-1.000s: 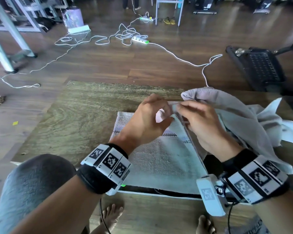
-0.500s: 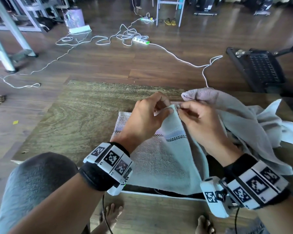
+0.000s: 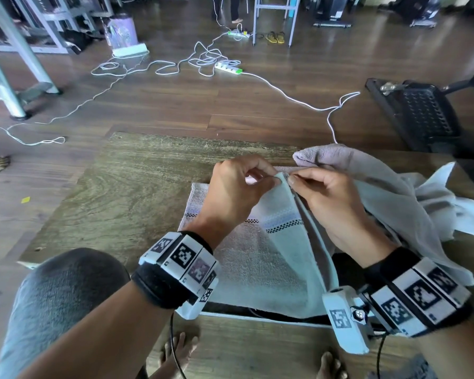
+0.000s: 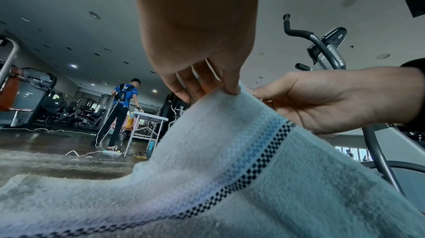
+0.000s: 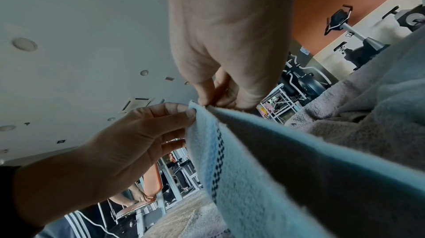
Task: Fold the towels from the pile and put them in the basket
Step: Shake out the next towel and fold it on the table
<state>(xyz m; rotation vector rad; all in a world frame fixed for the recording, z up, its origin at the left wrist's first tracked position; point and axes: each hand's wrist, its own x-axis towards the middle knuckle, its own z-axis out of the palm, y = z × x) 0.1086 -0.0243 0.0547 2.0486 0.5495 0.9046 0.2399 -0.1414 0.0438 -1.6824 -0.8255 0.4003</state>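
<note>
A pale blue towel with a checkered stripe is lifted by one corner above the wooden table. My left hand pinches that corner, and my right hand pinches the edge right beside it, fingertips almost touching. In the left wrist view the towel hangs down from my left hand. The right wrist view has my right hand gripping the towel corner. A beige towel lies flat beneath. The pile of grey and white towels sits at the right. No basket shows.
White cables and a power strip lie on the floor beyond the table. A black piece of gym equipment stands at the right. Another person stands far off by a white table. My knee is at the lower left.
Both hands have lifted the blue towel's corner a little higher and brought their fingertips together on it; the towel now drapes in a peak.
</note>
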